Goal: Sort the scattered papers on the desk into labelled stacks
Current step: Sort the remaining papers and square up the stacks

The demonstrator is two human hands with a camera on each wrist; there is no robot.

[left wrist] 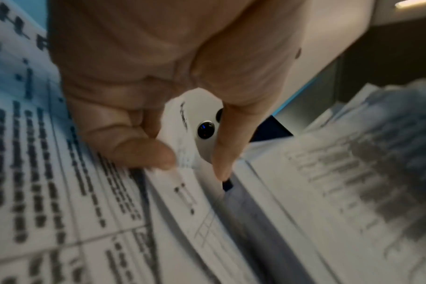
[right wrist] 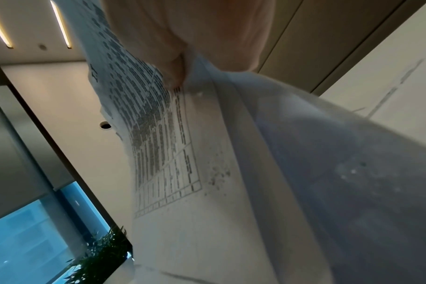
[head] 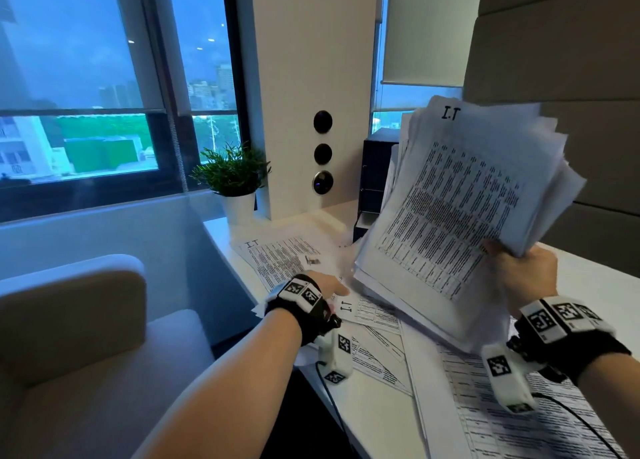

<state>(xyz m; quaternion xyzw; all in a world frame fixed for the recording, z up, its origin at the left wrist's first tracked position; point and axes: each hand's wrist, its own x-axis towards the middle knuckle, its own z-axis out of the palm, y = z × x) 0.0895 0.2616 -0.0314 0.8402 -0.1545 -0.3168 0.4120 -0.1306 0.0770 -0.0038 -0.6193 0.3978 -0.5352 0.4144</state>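
My right hand [head: 523,271] grips a thick stack of printed sheets [head: 460,209] by its lower right corner and holds it tilted above the desk; "I.T" is handwritten on its top page. In the right wrist view the thumb of that hand [right wrist: 180,76] presses on the stack [right wrist: 207,173]. My left hand [head: 325,285] is down among the loose papers on the white desk [head: 374,417]. There the left hand [left wrist: 195,165] pinches the curled edge of a sheet [left wrist: 185,142] between thumb and forefinger. Another "I.T" sheet [head: 277,257] lies flat just beyond it.
Several printed tables are scattered across the desk's near half [head: 502,406]. A potted plant [head: 235,178], a white pillar [head: 311,77] and a dark file box [head: 375,181] stand at the back. A beige chair [head: 69,320] is at the left.
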